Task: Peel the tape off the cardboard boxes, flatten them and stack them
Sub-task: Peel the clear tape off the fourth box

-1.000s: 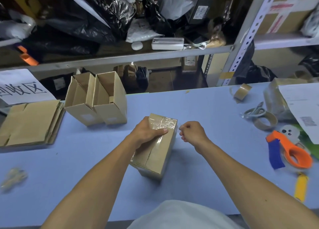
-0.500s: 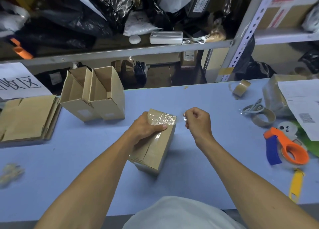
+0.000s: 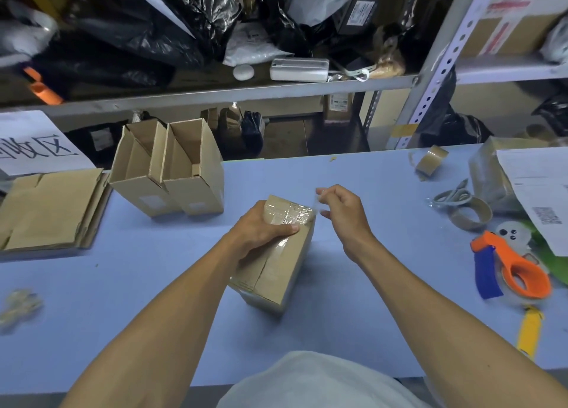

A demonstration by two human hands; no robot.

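A small taped cardboard box point(image 3: 278, 272) lies on the blue table point(image 3: 123, 291), its far end wrapped in clear tape point(image 3: 296, 215). My left hand point(image 3: 261, 228) grips the box's far left edge, thumb on top. My right hand point(image 3: 342, 212) hovers just right of the box's far end and pinches a thin clear strip of tape between thumb and fingers. Two open, empty boxes point(image 3: 167, 168) stand side by side at the back left. A stack of flattened boxes point(image 3: 50, 208) lies at the far left.
An orange and blue tape dispenser point(image 3: 516, 269), a yellow cutter point(image 3: 529, 331), scissors on a tape core point(image 3: 461, 201), a tape roll point(image 3: 431, 158) and a wrapped parcel with papers point(image 3: 522, 177) crowd the right side. A wad of peeled tape point(image 3: 18, 304) lies left. Cluttered shelves stand behind.
My right hand has lifted up and away from the box's far end, pulling the clear tape strip with it. My left hand has stayed on the box.
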